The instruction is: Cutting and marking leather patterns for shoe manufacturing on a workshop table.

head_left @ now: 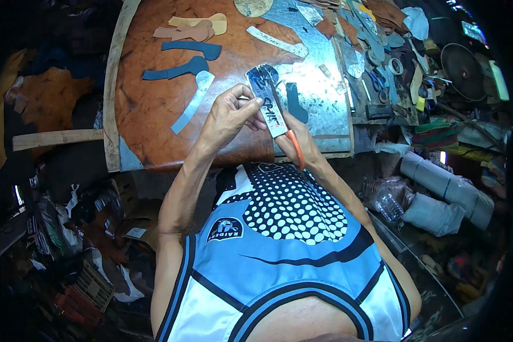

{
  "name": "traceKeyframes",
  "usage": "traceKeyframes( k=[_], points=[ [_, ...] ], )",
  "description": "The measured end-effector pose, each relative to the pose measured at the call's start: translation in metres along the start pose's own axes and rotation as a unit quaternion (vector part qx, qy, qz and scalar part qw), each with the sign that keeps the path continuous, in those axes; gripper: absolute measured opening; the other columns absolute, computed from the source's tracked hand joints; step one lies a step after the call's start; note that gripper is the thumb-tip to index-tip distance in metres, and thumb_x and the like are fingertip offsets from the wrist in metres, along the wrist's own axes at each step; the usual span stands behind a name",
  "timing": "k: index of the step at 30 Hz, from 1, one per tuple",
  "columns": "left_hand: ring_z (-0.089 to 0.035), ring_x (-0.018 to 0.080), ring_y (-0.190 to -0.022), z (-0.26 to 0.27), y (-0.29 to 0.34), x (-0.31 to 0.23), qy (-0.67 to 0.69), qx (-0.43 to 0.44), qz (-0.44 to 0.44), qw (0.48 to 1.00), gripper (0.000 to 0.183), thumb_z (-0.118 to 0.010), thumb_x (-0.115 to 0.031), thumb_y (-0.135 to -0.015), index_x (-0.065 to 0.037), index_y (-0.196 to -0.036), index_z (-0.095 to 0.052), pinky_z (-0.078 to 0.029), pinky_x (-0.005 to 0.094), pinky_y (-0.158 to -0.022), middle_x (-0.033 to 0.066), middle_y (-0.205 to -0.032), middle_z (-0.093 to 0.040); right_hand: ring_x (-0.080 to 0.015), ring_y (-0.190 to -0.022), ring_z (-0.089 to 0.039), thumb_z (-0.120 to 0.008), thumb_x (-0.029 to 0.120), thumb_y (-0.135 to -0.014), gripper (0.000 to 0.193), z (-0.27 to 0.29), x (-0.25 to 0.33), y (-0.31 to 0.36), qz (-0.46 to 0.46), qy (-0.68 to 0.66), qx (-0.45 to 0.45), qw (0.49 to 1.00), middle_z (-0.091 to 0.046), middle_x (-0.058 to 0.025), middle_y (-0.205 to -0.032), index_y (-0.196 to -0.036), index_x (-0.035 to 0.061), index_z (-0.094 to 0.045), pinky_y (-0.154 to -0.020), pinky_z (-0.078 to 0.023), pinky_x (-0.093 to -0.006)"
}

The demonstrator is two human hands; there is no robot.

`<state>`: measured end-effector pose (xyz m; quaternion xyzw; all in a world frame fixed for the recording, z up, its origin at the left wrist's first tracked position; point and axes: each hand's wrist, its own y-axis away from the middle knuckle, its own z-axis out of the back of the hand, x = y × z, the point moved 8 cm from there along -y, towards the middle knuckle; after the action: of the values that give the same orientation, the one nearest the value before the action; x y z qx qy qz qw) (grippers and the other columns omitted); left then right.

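Note:
My left hand (231,112) pinches a pale, curved pattern piece (275,122) with dark handwriting between thumb and fingers. Its upper end looks dark and shiny. Just behind and below it, my right hand (298,130) is closed around orange-handled scissors (294,149); the piece partly hides their blades, and I cannot tell whether they touch it. On the brown leather (154,122) to the left lie a grey-white curved piece (194,102) and dark blue cut pieces (179,69). A dark green cut piece (296,104) rests on the metal sheet (330,122) to the right.
Tan and brown cut pieces (191,28) and a white marked template (278,41) lie farther back. Scraps, tape rolls (395,66) and blue-handled scissors (377,80) crowd the right side. A wooden board (57,139) juts out left; wrapped bundles (447,185) stand at right.

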<state>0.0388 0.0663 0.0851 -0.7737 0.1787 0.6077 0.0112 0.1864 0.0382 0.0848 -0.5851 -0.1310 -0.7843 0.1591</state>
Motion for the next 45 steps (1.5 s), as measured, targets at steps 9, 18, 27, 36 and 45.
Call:
traceKeyframes(
  k=[9, 18, 27, 36, 45],
  points=[
    [-0.071, 0.0159, -0.065, 0.009, -0.004, 0.011, 0.018, 0.007, 0.02, 1.0, 0.016, -0.06, -0.017, -0.099, -0.002, -0.097, -0.056, -0.057, 0.0244, -0.057, 0.0121, -0.075, -0.071, -0.0211, -0.078, -0.067, -0.062, 0.012, -0.087, 0.027, -0.002, -0.008, -0.001, -0.048, 0.036, 0.011, 0.998, -0.066, -0.0154, -0.087, -0.109, -0.0037, -0.058, -0.07, -0.054, -0.0343],
    [-0.07, 0.0145, -0.062, 0.009, -0.011, 0.016, 0.032, 0.009, 0.018, 0.999, 0.015, -0.061, -0.016, -0.099, -0.002, -0.097, -0.056, -0.058, 0.0232, -0.056, 0.0107, -0.074, -0.07, -0.0281, -0.081, -0.069, -0.063, 0.015, -0.087, 0.027, -0.003, -0.014, -0.007, -0.05, 0.063, 0.031, 0.996, -0.066, -0.0201, -0.088, -0.106, -0.0022, -0.053, -0.072, -0.054, -0.0387],
    [-0.071, 0.0152, -0.062, 0.012, -0.011, 0.024, 0.027, 0.008, 0.035, 0.999, 0.014, -0.061, -0.016, -0.099, -0.003, -0.096, -0.057, -0.058, 0.0238, -0.056, 0.0117, -0.074, -0.071, -0.0297, -0.082, -0.069, -0.06, 0.012, -0.089, 0.025, -0.007, -0.029, -0.007, -0.05, 0.057, 0.02, 0.997, -0.066, -0.0208, -0.089, -0.108, -0.0028, -0.054, -0.073, -0.054, -0.0384],
    [-0.07, 0.0145, -0.063, 0.014, -0.009, 0.031, 0.013, 0.004, 0.046, 0.999, 0.015, -0.06, -0.017, -0.099, -0.002, -0.097, -0.057, -0.058, 0.0229, -0.055, 0.0115, -0.075, -0.071, -0.0227, -0.092, -0.066, -0.057, 0.01, -0.09, 0.033, -0.01, -0.034, -0.001, -0.096, 0.04, 0.044, 0.994, -0.066, -0.0172, -0.099, -0.121, -0.0028, -0.056, -0.081, -0.052, -0.0345],
    [-0.07, 0.0135, -0.064, 0.016, -0.01, 0.038, 0.008, 0.006, 0.053, 0.999, 0.016, -0.059, -0.018, -0.1, -0.002, -0.098, -0.057, -0.057, 0.022, -0.055, 0.0112, -0.076, -0.071, -0.0218, -0.091, -0.066, -0.056, 0.01, -0.09, 0.032, -0.011, -0.034, -0.001, -0.096, 0.039, 0.044, 0.994, -0.066, -0.0172, -0.1, -0.12, -0.0027, -0.057, -0.081, -0.052, -0.0341]
  ],
)
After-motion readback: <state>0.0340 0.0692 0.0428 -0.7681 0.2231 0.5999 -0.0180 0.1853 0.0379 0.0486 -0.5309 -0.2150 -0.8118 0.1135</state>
